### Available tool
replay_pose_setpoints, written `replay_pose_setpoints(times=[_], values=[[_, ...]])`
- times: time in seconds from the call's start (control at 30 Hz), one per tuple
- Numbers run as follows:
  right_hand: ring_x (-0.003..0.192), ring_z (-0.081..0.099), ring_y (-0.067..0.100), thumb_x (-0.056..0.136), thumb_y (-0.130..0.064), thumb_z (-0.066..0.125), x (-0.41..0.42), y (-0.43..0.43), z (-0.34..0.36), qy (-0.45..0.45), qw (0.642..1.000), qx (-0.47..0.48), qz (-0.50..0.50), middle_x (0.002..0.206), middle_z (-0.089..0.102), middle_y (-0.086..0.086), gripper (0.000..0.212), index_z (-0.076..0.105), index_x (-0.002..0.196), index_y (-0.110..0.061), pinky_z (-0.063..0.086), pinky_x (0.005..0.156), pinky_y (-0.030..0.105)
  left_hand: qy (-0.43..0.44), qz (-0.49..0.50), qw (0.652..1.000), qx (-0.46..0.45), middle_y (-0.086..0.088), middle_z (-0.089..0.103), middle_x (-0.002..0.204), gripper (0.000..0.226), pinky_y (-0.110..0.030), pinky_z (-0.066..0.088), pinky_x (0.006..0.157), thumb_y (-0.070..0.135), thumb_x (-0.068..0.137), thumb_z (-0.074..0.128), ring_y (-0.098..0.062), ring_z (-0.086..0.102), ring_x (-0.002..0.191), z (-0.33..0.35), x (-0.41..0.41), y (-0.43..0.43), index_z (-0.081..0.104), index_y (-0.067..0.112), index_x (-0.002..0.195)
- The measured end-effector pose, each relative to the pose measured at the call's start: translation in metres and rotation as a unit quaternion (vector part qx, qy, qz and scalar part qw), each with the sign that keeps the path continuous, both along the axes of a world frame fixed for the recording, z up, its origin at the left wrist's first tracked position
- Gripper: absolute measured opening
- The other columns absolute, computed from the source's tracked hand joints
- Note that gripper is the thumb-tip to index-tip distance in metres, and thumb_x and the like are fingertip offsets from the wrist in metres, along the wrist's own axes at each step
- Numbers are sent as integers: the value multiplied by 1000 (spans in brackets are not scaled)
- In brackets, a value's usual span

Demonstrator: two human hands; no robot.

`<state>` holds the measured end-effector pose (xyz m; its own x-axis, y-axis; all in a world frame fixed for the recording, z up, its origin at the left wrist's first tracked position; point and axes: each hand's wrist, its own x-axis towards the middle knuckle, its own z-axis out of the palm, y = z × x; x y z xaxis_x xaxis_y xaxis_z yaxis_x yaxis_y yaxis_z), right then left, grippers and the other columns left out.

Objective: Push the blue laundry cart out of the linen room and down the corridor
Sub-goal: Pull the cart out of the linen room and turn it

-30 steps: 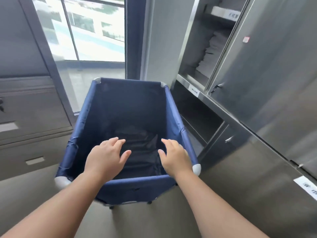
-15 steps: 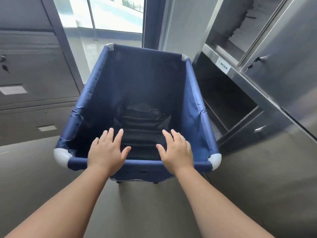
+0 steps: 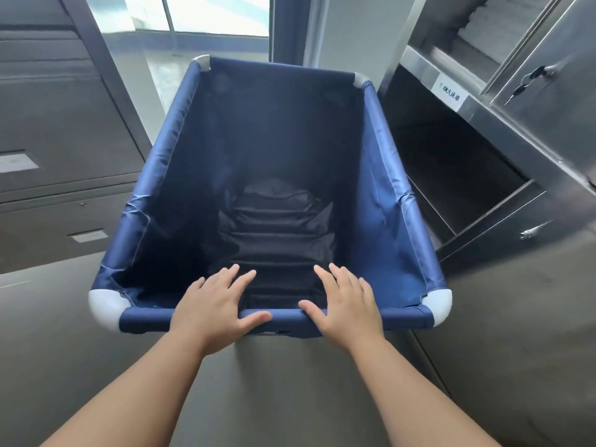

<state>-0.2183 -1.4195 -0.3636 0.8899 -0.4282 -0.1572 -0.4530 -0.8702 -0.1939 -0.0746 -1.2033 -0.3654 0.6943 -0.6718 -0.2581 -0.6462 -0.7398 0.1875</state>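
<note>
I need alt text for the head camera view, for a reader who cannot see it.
Two bare hands, left hand and right hand, rest flat with fingers spread on the near rim of an empty blue laundry cart. Steel cabinets stand to its right, grey drawers to its left, a window ahead.

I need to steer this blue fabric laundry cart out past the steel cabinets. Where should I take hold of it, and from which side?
Grip the near top rail of the blue fabric laundry cart, coming from above on your own side. It is a straight padded bar between two white corner caps. The left hand and right hand already lie flat on it; curl the fingers over, probably wider apart.
</note>
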Motion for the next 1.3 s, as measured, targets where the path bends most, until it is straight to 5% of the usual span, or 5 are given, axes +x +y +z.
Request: replay_pose_setpoints(times=[0.33, 0.63, 0.83, 1.1, 1.3], values=[[150, 15, 18, 80, -87, 18, -1, -1, -6, -2, 1000, -13, 26, 162, 28, -3, 86, 25, 152, -41, 5, 121, 45, 0, 1, 1000, -1, 6, 21, 165, 111, -45, 23, 120, 100, 61, 4, -17, 22, 149, -2, 3, 0, 19, 42, 154], [150, 16, 17, 78, -88, 25, -13, 4, -7, -9, 1000, -3, 18, 160, 32, -5, 83, 33, 148, -44, 17, 119, 46, 6, 2, 1000, 6, 5, 19, 166, 114, -48, 21, 120, 101, 59, 1, -19, 16, 151, -2, -11, 6, 17, 41, 155], [149, 14, 15, 77, -89, 21, -35, 7, -7, 6, 999, 9, 46, 160, 30, -6, 84, 32, 148, -46, 15, 120, 46, 18, 28, 999, 2, 9, 14, 167, 113, -41, 38, 109, 101, 58, 2, -15, 14, 152, -2, -42, 16, 14, 42, 155], [148, 18, 15, 76, -89, 14, -72, 4, -4, 15, 994, 7, 107, 160, 30, -4, 87, 34, 147, -44, 18, 119, 47, 0, 78, 997, 4, 12, 18, 165, 103, -40, 50, 90, 99, 62, 9, -16, 50, 130, -2, -101, 25, 19, 48, 151], [147, 20, 15, 78, -86, 18, -103, 4, 2, 25, 991, 4, 134, 159, 32, -3, 86, 35, 148, -40, 22, 117, 43, -8, 105, 994, -1, 15, 22, 163, 101, -39, 49, 87, 98, 63, 8, -14, 51, 129, -2, -149, 28, 24, 47, 149]])
